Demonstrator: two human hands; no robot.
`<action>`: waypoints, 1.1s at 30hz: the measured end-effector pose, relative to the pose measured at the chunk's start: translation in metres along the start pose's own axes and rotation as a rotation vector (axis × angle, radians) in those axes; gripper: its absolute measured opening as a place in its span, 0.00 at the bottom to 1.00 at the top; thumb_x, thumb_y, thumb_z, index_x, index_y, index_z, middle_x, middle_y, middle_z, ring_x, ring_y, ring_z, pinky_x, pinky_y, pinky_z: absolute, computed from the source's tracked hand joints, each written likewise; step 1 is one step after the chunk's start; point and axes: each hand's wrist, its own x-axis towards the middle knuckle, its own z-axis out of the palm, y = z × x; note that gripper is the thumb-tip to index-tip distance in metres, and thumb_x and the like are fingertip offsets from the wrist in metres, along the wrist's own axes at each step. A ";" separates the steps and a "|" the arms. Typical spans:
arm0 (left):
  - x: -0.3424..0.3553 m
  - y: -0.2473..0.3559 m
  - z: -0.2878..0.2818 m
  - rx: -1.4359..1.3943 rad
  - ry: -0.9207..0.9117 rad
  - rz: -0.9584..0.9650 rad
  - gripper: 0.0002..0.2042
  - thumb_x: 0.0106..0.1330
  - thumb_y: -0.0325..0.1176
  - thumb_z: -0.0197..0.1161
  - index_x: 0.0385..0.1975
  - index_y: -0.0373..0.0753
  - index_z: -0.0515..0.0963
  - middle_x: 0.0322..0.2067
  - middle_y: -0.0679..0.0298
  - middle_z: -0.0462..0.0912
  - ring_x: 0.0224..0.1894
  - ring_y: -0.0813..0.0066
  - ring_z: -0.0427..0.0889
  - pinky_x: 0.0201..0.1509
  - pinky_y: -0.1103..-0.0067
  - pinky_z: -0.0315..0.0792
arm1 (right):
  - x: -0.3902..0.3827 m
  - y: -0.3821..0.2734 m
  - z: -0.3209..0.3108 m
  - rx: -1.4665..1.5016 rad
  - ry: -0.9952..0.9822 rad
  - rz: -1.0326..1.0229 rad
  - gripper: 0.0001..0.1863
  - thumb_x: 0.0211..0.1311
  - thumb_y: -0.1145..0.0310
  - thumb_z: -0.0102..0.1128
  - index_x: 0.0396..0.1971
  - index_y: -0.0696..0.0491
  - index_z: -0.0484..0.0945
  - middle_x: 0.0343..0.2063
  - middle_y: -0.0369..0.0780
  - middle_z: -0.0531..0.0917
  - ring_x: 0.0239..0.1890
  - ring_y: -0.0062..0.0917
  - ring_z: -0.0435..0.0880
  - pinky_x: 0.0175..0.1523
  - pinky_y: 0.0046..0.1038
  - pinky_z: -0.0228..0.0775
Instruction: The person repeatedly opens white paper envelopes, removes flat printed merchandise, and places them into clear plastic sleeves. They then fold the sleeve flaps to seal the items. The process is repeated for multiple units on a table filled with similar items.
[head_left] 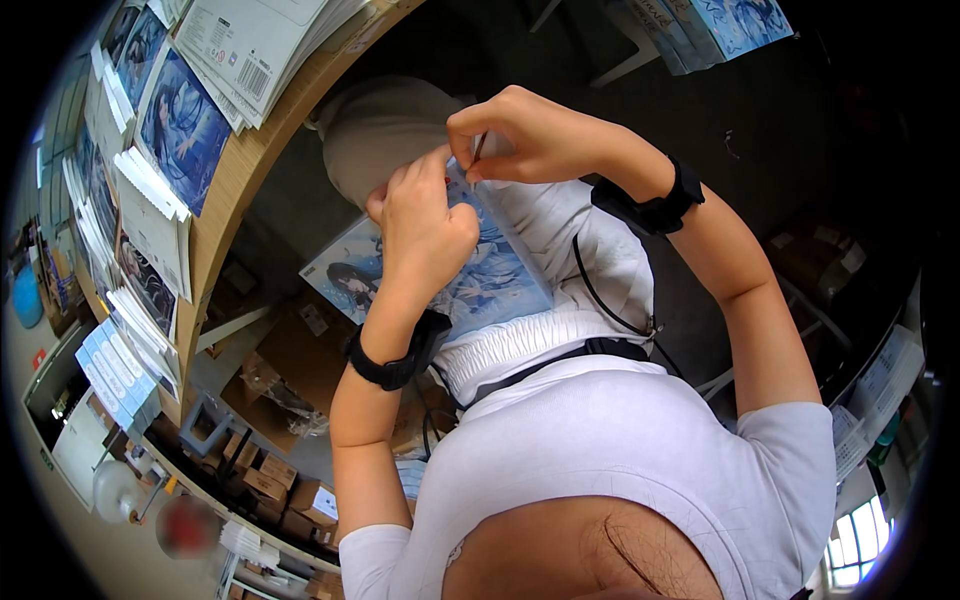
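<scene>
A flat box [500, 265] with blue illustrated artwork lies tilted across my lap. My left hand [430, 220] is on its far part, fingers curled and closed over the edge; the fingertips are partly hidden. Close beside it, my right hand [530, 135] pinches a thin dark stick-like tool [480, 146] between thumb and fingers. The tool's tip points down at the box's far corner; its exact kind is too small to make out.
On the left, a wooden table [245, 185] carries stacks of illustrated sheets [185, 130] and pale printed packaging [245, 50]. An open cardboard box [300, 350] stands below it. More blue boxes [725, 30] are at the far right, and small brown cartons [270, 480] sit at lower left.
</scene>
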 end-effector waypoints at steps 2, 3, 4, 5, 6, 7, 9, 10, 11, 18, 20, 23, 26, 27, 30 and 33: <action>0.000 0.000 0.000 0.007 -0.001 0.002 0.24 0.42 0.27 0.49 0.46 0.36 0.72 0.41 0.54 0.77 0.49 0.56 0.71 0.57 0.64 0.52 | 0.001 0.003 -0.002 -0.006 -0.032 0.010 0.06 0.46 0.79 0.62 0.25 0.59 0.74 0.23 0.41 0.80 0.28 0.31 0.81 0.35 0.26 0.70; 0.001 -0.001 0.000 -0.001 -0.017 -0.004 0.24 0.42 0.27 0.49 0.46 0.37 0.72 0.40 0.54 0.77 0.49 0.56 0.71 0.57 0.64 0.52 | 0.002 0.003 -0.002 -0.009 -0.047 0.015 0.06 0.45 0.80 0.61 0.25 0.59 0.74 0.23 0.41 0.80 0.28 0.30 0.81 0.35 0.26 0.70; 0.003 -0.003 -0.001 -0.008 -0.032 -0.009 0.24 0.42 0.27 0.49 0.46 0.37 0.72 0.40 0.54 0.77 0.48 0.56 0.71 0.57 0.64 0.52 | 0.001 0.003 0.003 0.002 -0.075 -0.014 0.06 0.45 0.80 0.61 0.25 0.59 0.74 0.23 0.41 0.80 0.28 0.30 0.81 0.35 0.26 0.70; 0.003 -0.005 -0.001 -0.015 -0.048 -0.015 0.24 0.42 0.26 0.49 0.46 0.37 0.72 0.40 0.54 0.77 0.48 0.57 0.71 0.57 0.63 0.52 | 0.001 0.003 0.008 0.014 -0.102 -0.043 0.06 0.45 0.80 0.61 0.26 0.60 0.74 0.23 0.41 0.80 0.28 0.30 0.81 0.34 0.26 0.70; 0.003 -0.005 -0.002 -0.024 -0.022 -0.007 0.24 0.42 0.26 0.49 0.46 0.38 0.72 0.40 0.54 0.77 0.48 0.57 0.71 0.58 0.63 0.52 | 0.002 0.000 0.005 0.020 -0.113 0.003 0.07 0.44 0.80 0.61 0.27 0.60 0.74 0.24 0.41 0.80 0.27 0.31 0.80 0.33 0.26 0.70; 0.002 -0.005 -0.003 -0.033 0.005 0.001 0.24 0.43 0.26 0.49 0.46 0.38 0.73 0.40 0.54 0.77 0.48 0.57 0.71 0.58 0.63 0.51 | 0.001 0.001 0.006 0.009 -0.088 -0.025 0.07 0.46 0.80 0.60 0.27 0.60 0.74 0.24 0.41 0.80 0.26 0.31 0.79 0.33 0.26 0.70; 0.002 -0.004 -0.004 -0.045 0.029 0.005 0.24 0.43 0.26 0.48 0.46 0.38 0.73 0.40 0.54 0.78 0.48 0.57 0.72 0.59 0.63 0.51 | -0.003 0.004 0.011 -0.008 -0.033 -0.080 0.06 0.48 0.79 0.60 0.28 0.60 0.73 0.24 0.41 0.79 0.25 0.30 0.79 0.32 0.25 0.69; 0.002 -0.002 -0.006 -0.048 0.026 0.001 0.24 0.43 0.26 0.48 0.46 0.38 0.73 0.40 0.54 0.78 0.48 0.57 0.72 0.59 0.64 0.51 | -0.003 0.004 0.012 0.026 -0.037 -0.051 0.06 0.51 0.78 0.59 0.29 0.59 0.73 0.23 0.41 0.79 0.25 0.30 0.79 0.31 0.25 0.69; 0.002 -0.001 -0.007 -0.052 0.023 -0.002 0.24 0.43 0.26 0.48 0.46 0.39 0.73 0.40 0.54 0.78 0.47 0.57 0.72 0.59 0.64 0.52 | -0.003 0.005 0.013 0.060 -0.041 -0.022 0.05 0.53 0.77 0.58 0.30 0.59 0.73 0.23 0.41 0.78 0.25 0.30 0.79 0.31 0.25 0.69; 0.002 -0.008 -0.012 -0.114 -0.002 -0.036 0.26 0.45 0.27 0.49 0.49 0.38 0.72 0.40 0.54 0.77 0.46 0.59 0.73 0.60 0.65 0.53 | -0.011 -0.003 0.012 0.191 0.020 0.224 0.05 0.62 0.71 0.53 0.31 0.57 0.69 0.21 0.40 0.75 0.21 0.28 0.76 0.27 0.24 0.65; 0.001 -0.009 -0.012 -0.121 -0.012 -0.048 0.26 0.45 0.27 0.49 0.50 0.38 0.72 0.40 0.54 0.77 0.46 0.59 0.73 0.60 0.65 0.53 | -0.016 0.000 0.014 0.105 0.045 0.140 0.05 0.62 0.72 0.52 0.31 0.57 0.69 0.21 0.40 0.75 0.20 0.27 0.75 0.26 0.25 0.64; 0.002 -0.006 -0.011 -0.095 -0.021 -0.015 0.25 0.45 0.27 0.49 0.50 0.38 0.72 0.41 0.55 0.78 0.46 0.60 0.74 0.60 0.66 0.54 | -0.021 0.004 0.020 0.042 0.112 0.025 0.03 0.61 0.74 0.53 0.32 0.56 0.69 0.18 0.41 0.74 0.19 0.28 0.74 0.25 0.26 0.62; 0.001 -0.007 -0.010 -0.091 -0.012 -0.005 0.25 0.45 0.27 0.49 0.50 0.38 0.72 0.41 0.56 0.78 0.46 0.60 0.74 0.60 0.65 0.54 | -0.020 -0.005 0.016 -0.043 0.059 0.026 0.03 0.62 0.75 0.51 0.31 0.57 0.69 0.21 0.41 0.75 0.20 0.29 0.73 0.26 0.25 0.62; 0.001 -0.007 -0.010 -0.084 -0.010 0.001 0.25 0.46 0.27 0.49 0.50 0.38 0.72 0.41 0.56 0.78 0.45 0.60 0.74 0.60 0.65 0.54 | -0.019 -0.005 0.014 -0.034 0.052 0.026 0.03 0.62 0.75 0.51 0.31 0.57 0.69 0.22 0.41 0.75 0.21 0.29 0.73 0.26 0.25 0.62; 0.003 -0.006 -0.010 -0.066 -0.003 0.020 0.25 0.46 0.28 0.50 0.49 0.38 0.72 0.40 0.56 0.78 0.45 0.60 0.75 0.59 0.65 0.54 | -0.018 0.001 0.011 0.011 0.032 0.035 0.03 0.61 0.75 0.52 0.31 0.57 0.69 0.22 0.42 0.76 0.21 0.29 0.74 0.26 0.26 0.62; 0.004 -0.009 -0.009 -0.052 0.000 0.033 0.24 0.46 0.30 0.52 0.49 0.38 0.72 0.39 0.55 0.78 0.44 0.60 0.75 0.59 0.65 0.55 | -0.024 0.008 0.017 0.053 0.093 0.034 0.03 0.60 0.74 0.53 0.32 0.56 0.69 0.21 0.42 0.76 0.20 0.30 0.73 0.27 0.26 0.63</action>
